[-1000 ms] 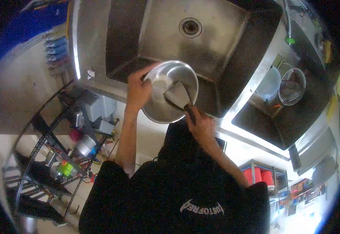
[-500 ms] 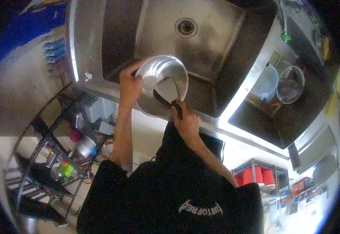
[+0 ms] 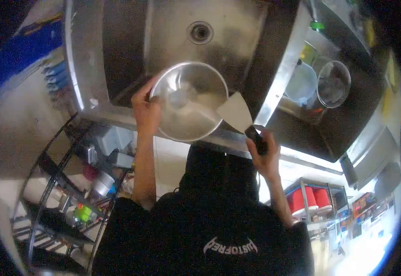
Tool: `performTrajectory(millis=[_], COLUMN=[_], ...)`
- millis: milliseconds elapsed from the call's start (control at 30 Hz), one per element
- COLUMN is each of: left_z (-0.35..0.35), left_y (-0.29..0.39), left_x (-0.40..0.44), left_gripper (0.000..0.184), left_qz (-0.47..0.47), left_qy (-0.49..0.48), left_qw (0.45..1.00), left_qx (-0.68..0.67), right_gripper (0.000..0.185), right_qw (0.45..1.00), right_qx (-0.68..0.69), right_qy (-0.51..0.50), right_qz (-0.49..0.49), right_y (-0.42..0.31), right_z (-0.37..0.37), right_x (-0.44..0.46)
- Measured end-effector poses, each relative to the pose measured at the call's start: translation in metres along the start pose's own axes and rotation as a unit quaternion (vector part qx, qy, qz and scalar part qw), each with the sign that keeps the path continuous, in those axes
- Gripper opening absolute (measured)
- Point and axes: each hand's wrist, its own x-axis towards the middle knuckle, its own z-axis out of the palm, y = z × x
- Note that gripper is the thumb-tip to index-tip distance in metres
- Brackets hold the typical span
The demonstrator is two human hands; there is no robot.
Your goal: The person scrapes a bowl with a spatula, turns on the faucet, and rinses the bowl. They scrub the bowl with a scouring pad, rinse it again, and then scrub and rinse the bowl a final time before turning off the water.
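A shiny metal bowl (image 3: 186, 122) is held over the near edge of the sink (image 3: 129, 69), its open mouth facing up toward me. My left hand (image 3: 146, 110) grips its left rim, thumb on the inner side and fingers behind the wall. In my right hand (image 3: 267, 156) is a scraper (image 3: 236, 112) with a wide pale blade and black handle. The blade tip lies at the bowl's right rim; whether the two touch I cannot tell. Pale patches show inside the bowl, possibly reflections.
A drain (image 3: 200, 32) sits in the sink floor. To the right, a second basin (image 3: 301, 133) holds a whitish round container (image 3: 300, 85) and a clear round container (image 3: 334, 85). A wire shelf (image 3: 55, 170) with kitchenware stands lower left; red containers (image 3: 308, 198) stand lower right.
My right hand has drawn the scraper out of the bowl and to the right. The bowl has turned its mouth more toward me. The view has shifted slightly.
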Motion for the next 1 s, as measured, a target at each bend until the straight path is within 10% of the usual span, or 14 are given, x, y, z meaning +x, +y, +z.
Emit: performTrajectory(millis=[467,633,1000], left_z=[0.226,0.246,0.246], left_y=[0.088,0.096,0.101], left_x=[-0.010,-0.024,-0.039], left_gripper=[0.066,0.064,0.066], left_qz=[0.160,0.293,0.287], left_qy=[-0.151,-0.139,-0.152], left_qw=[0.959,0.944,0.946], left_qx=[-0.181,-0.062,-0.019], right_gripper=[0.028,0.025,0.024], right_qw=[0.960,0.960,0.968], right_qx=[-0.233,-0.237,-0.175], right_qy=[0.153,0.142,0.173], right_qz=[0.003,0.029,0.050], right_y=[0.026,0.041,0.049], right_z=[-0.084,-0.077,-0.047], right_x=[-0.026,-0.022,-0.028])
